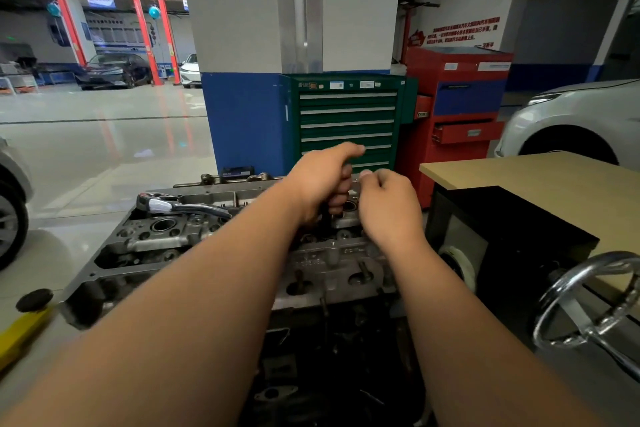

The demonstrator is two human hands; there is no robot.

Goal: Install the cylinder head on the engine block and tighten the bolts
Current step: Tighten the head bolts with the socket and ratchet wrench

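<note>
The grey metal cylinder head [156, 239] lies on the engine block [332, 350], below and in front of me. My left hand [322, 180] grips a dark upright tool handle [325, 222] that stands in the right part of the head, thumb stretched out on top. My right hand [388, 208] sits just beside it, fingers curled and pinching something small at the tool's top; what it pinches is hidden. A ratchet wrench [180, 206] with a chrome handle lies loose on the head's far left side.
A green tool cabinet [346, 114] and a red one [460, 107] stand behind the engine against a pillar. A wooden-topped bench [540, 173] is on the right, with a chrome handwheel [588, 302] near my right arm. A white car [575, 118] is parked at far right, a yellow lift arm [20, 333] at left.
</note>
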